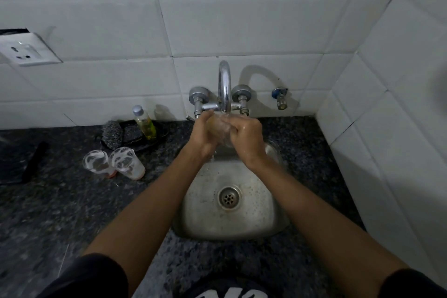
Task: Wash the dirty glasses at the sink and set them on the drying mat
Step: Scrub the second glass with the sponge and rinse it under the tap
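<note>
A clear glass [222, 128] is held under the spout of the chrome tap [225, 87], above the back of the steel sink [193, 213]. My left hand [204, 134] grips it from the left. My right hand [246, 132] curls round it from the right, fingers at the rim. Water runs down below the hands. Two soapy glasses [95, 161] [127, 159] stand side by side on the dark granite counter, left of the sink. A dark mat [14, 162] lies at the far left edge of the counter.
A bottle of yellow liquid [145, 122] stands in a dark tray [162, 132] with a scrubber [112, 132] behind the glasses. A dark stick-like object [35, 161] lies on the mat. A wall socket [26, 49] is at upper left. White tiled walls close the back and right.
</note>
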